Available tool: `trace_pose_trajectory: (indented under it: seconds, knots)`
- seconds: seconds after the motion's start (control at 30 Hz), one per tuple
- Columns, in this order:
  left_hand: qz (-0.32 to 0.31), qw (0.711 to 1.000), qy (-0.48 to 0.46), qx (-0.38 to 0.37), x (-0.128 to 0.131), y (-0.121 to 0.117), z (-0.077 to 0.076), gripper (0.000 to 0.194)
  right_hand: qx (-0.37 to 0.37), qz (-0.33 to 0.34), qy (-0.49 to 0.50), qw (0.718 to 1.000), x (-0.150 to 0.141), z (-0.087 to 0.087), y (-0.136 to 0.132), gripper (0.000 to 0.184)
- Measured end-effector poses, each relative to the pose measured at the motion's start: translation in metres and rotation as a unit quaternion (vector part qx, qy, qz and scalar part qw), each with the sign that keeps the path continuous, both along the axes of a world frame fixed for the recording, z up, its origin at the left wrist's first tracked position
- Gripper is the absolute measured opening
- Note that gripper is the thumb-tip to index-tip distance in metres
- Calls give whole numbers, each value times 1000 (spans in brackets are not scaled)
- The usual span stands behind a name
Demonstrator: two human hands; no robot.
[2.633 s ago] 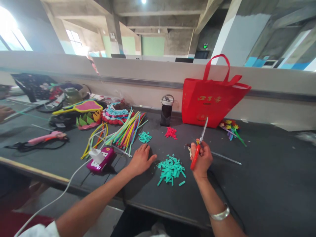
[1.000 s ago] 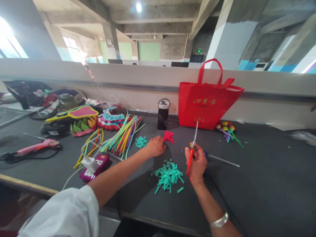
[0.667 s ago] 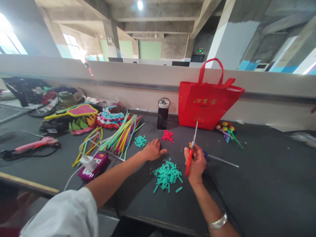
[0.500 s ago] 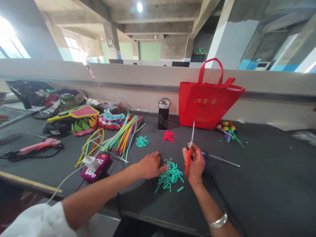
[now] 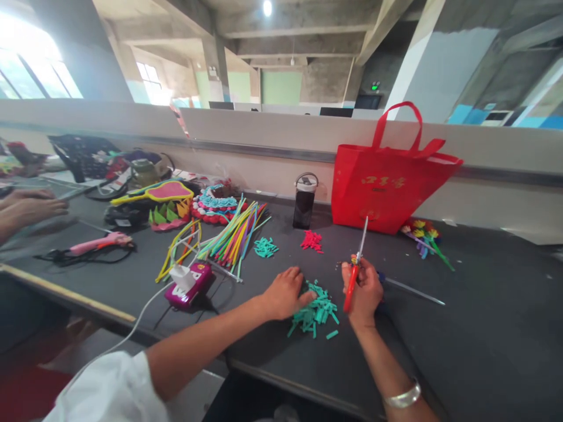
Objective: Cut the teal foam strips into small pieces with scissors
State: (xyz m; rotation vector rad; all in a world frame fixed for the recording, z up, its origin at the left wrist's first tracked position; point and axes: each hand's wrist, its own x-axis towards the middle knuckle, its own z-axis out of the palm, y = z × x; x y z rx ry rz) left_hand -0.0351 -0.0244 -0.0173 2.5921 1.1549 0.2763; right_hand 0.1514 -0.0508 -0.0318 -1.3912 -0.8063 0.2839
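My right hand is wrapped round a pair of scissors with orange-red handles, its blades pointing up and away from me. My left hand lies palm down on the dark table, fingers stretched out and its thumb over the edge of a pile of cut green pieces. Whether anything is under the palm is hidden. Beyond the hands lie a smaller green pile and a small heap of red-pink pieces. Just right of my right hand is a blue-handled tool with a metal rod, partly hidden.
A phone leans on a bottle beside a red bag. Coloured craft strips, a purple power block with a white cable and a pink corded tool lie left. A co-worker's hands are at far left.
The view has swung left, so the table's things sit further right. A co-worker's hands now show at far left. My hands look almost unmoved relative to the green pile.
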Motion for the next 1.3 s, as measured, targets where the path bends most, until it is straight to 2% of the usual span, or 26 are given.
trace_pose_trajectory:
  seconds: [0.07, 0.13, 0.27, 0.33, 0.43, 0.57, 0.73, 0.83, 0.93, 1.03, 1.17, 1.23, 1.3]
  knots:
    - [-31, 999, -24, -22, -4, -22, 5, 67, -2, 10, 1, 1000, -3, 2, -1, 54]
    - [-38, 998, -47, -11, -4, -35, 8, 72, -3, 17, 1, 1000, -4, 3, -1, 55]
    - [-87, 994, -56, 41, 10, -35, 0, 87, 2, 8, -8, 1000, -2, 1, 0, 55]
    - [-124, 989, -46, 68, 17, -30, -6, 77, 3, -3, -19, 1000, 1, -1, 1, 54]
    - [-154, 984, -26, 84, 18, -23, -11, 41, 0, -9, -34, 999, 4, -3, 2, 53]
    - [-103, 992, -40, 55, -4, -10, -6, 26, -7, -1, -33, 999, 2, -3, 1, 52]
    - [-34, 989, -145, -15, -37, 3, 5, 29, -6, 21, -18, 1000, -2, -1, 0, 53]
    - [1, 979, -202, -35, -41, 9, 9, 30, -3, 28, -6, 1000, -1, -1, 2, 52]
    - [-15, 974, -222, -30, -32, 14, 11, 28, -5, 20, -17, 1000, 0, -2, 2, 51]
    - [-70, 981, -179, -13, -20, 18, 16, 25, -12, 23, -21, 999, 0, 0, 0, 50]
    - [-153, 987, -50, -15, -8, 19, 26, 28, -14, 36, -19, 999, -2, 0, 0, 49]
    - [-177, 984, -6, -11, -4, 19, 27, 28, -5, 38, -30, 999, -2, -1, 2, 48]
    - [-184, 983, 9, -7, -1, 20, 24, 20, 3, 36, -48, 998, -2, -2, 3, 47]
